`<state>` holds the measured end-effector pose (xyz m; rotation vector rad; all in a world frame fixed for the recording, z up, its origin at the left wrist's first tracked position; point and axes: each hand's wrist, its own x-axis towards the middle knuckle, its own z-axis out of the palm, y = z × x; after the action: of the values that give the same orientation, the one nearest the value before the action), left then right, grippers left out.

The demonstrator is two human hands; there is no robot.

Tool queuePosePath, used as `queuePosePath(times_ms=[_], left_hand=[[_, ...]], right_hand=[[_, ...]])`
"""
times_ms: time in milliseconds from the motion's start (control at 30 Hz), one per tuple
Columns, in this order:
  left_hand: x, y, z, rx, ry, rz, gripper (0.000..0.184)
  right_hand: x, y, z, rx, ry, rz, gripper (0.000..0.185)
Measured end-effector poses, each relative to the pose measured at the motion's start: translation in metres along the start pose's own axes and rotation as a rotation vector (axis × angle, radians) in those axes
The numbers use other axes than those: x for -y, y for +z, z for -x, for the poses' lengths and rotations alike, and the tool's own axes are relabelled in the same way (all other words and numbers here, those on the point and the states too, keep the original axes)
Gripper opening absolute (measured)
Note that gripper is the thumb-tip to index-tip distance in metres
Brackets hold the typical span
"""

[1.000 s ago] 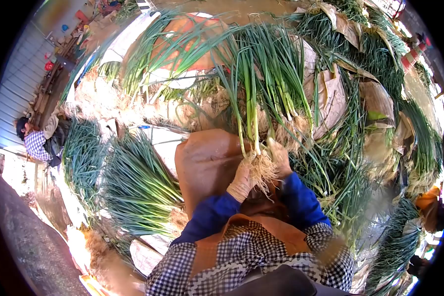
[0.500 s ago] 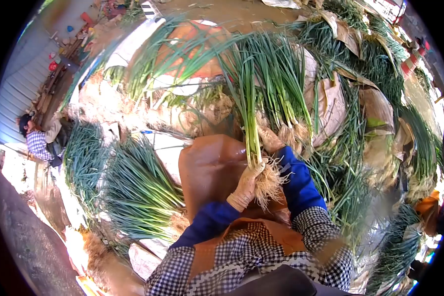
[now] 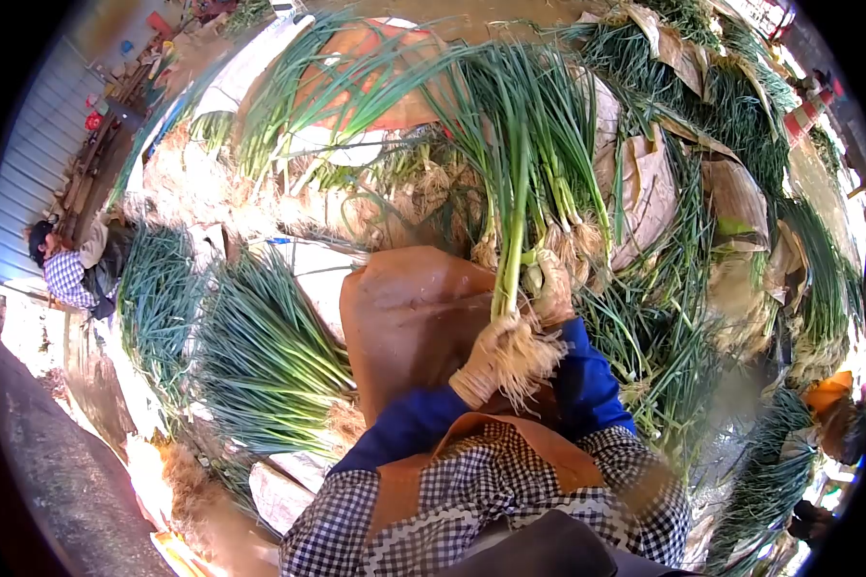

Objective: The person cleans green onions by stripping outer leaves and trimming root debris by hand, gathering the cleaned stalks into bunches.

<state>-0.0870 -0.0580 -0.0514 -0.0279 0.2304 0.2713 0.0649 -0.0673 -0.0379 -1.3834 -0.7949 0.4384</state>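
Observation:
My left hand (image 3: 479, 370), in a pale glove, is closed round the root end of a few green onions (image 3: 511, 260). Their long leaves point away from me, and the bushy pale roots (image 3: 529, 358) spill out over the hand's right side. Just right of the stalks is my right hand (image 3: 552, 293), its fingers curled inward close to the stems; what they pinch, if anything, is hard to make out. Beneath the hands lies a brown apron (image 3: 404, 298) across my lap. More green onions (image 3: 563, 173) with roots lie right behind the held ones.
A large sheaf of green onions (image 3: 269, 365) lies on my left. Loose leaves (image 3: 654, 327) and sacking (image 3: 645, 188) spread on the right. Ahead, more onions rest over an orange-red sack (image 3: 356, 82). Another person (image 3: 72, 269) sits at the far left.
The held onions have shifted slightly right, and their leaves now overlap the bunch behind. My right hand has come up from behind the stalks to beside them, fingers curled.

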Motion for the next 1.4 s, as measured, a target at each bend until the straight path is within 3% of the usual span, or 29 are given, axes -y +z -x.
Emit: queuePosePath(times_ms=[33, 67, 100, 167, 200, 233, 267, 300, 333, 367, 433, 500, 567, 633, 700, 767, 800, 833, 867, 900, 933, 967, 1033, 1067, 1100, 1133, 1167, 1333, 1400], left_hand=[[-0.003, -0.004, -0.004, 0.157, -0.057, 0.173, 0.020], [-0.008, 0.011, 0.000, -0.028, -0.035, -0.030, 0.020], [-0.010, -0.011, -0.009, -0.176, 0.065, 0.047, 0.020], [-0.021, 0.051, 0.010, -0.354, 0.108, 0.010, 0.013], [-0.023, 0.043, 0.009, -0.358, 0.113, 0.013, 0.013], [-0.025, 0.026, 0.006, -0.349, 0.212, -0.147, 0.014], [-0.025, 0.015, 0.002, -0.333, 0.306, -0.306, 0.017], [-0.023, 0.010, 0.000, -0.326, 0.303, -0.297, 0.017], [-0.018, 0.006, -0.003, -0.288, 0.361, -0.427, 0.020], [-0.012, 0.004, -0.005, -0.254, 0.417, -0.557, 0.023], [-0.010, 0.016, -0.003, -0.283, 0.449, -0.644, 0.025], [-0.009, 0.026, 0.005, -0.218, 0.325, -0.546, 0.023], [-0.006, 0.020, 0.008, -0.264, 0.327, -0.516, 0.020], [-0.008, 0.012, 0.002, -0.323, 0.330, -0.449, 0.013], [-0.015, 0.005, 0.001, -0.341, 0.332, -0.434, 0.011], [-0.023, -0.001, 0.003, -0.358, 0.269, -0.180, 0.018], [-0.025, 0.010, 0.010, -0.311, 0.212, -0.164, 0.024], [-0.028, 0.007, 0.010, -0.220, 0.195, -0.009, 0.029], [-0.033, 0.023, 0.017, -0.188, 0.147, 0.001, 0.029], [-0.037, 0.040, 0.025, -0.160, 0.096, 0.009, 0.029], [-0.036, 0.033, 0.018, -0.243, 0.132, -0.017, 0.028], [-0.036, 0.030, 0.016, -0.245, 0.123, -0.015, 0.028], [-0.031, 0.025, 0.012, -0.277, 0.125, 0.047, 0.018], [-0.030, 0.012, 0.008, -0.270, 0.078, 0.025, 0.017], [-0.028, 0.016, 0.008, -0.264, 0.065, 0.015, 0.017], [-0.028, 0.023, 0.007, -0.288, 0.083, -0.037, 0.016], [-0.025, 0.026, 0.009, -0.323, 0.106, -0.082, 0.015], [-0.036, -0.005, 0.007, -0.265, 0.125, -0.167, 0.018], [-0.029, 0.025, 0.010, -0.329, 0.116, -0.168, 0.019]], right_hand=[[-0.008, -0.015, 0.004, 0.068, -0.482, 0.630, 0.019], [-0.006, -0.030, 0.011, 0.248, -0.035, -0.134, 0.015], [-0.004, -0.045, 0.019, 0.085, 0.420, -0.910, 0.012], [0.026, -0.075, 0.039, -0.087, 0.219, -0.774, 0.018], [0.041, -0.090, 0.050, -0.178, 0.129, -0.694, 0.024], [0.042, -0.123, 0.051, 0.156, 0.086, -1.001, 0.019], [0.056, -0.139, 0.054, 0.237, 0.121, -0.785, 0.015], [0.071, -0.166, 0.057, 0.269, 0.534, -0.023, 0.019], [0.053, -0.165, 0.057, 0.422, 0.621, 0.418, 0.019], [0.036, -0.160, 0.058, 0.566, 0.698, 0.863, 0.023], [0.048, -0.110, 0.042, 0.827, 0.551, 1.509, 0.040], [0.005, -0.082, 0.023, 0.428, 0.104, 0.684, 0.058], [0.014, -0.027, -0.011, 0.316, -0.159, 0.925, 0.064], [-0.009, 0.003, -0.035, 0.459, -0.293, 0.918, 0.063], [0.003, 0.021, -0.043, 0.714, -0.087, 1.000, 0.038], [0.012, 0.015, -0.032, 0.830, -0.333, 1.222, 0.023], [0.014, 0.003, -0.019, 0.575, -0.667, 0.896, 0.015], [0.018, -0.012, -0.004, 0.464, -0.654, 0.633, 0.011], [0.034, -0.031, 0.010, 0.582, -0.499, 0.657, 0.009], [0.057, -0.043, 0.024, 0.513, -0.604, 0.570, 0.009], [0.064, -0.062, 0.036, 0.542, -0.514, 0.531, 0.006], [0.081, -0.076, 0.043, 0.589, -0.208, 0.468, 0.007], [0.068, -0.089, 0.041, 0.649, -0.166, 1.054, 0.017], [0.061, -0.084, 0.032, 0.760, 0.112, 1.365, 0.032], [0.067, -0.064, 0.021, 0.739, 0.177, 1.390, 0.055], [0.036, -0.063, 0.011, 0.652, 0.011, 0.962, 0.053], [0.033, -0.043, 0.002, 0.577, 0.139, 0.557, 0.052], [-0.014, 0.017, -0.026, 0.593, 0.134, 0.372, 0.043], [-0.043, 0.026, -0.026, 0.524, 0.193, 0.088, 0.031]])
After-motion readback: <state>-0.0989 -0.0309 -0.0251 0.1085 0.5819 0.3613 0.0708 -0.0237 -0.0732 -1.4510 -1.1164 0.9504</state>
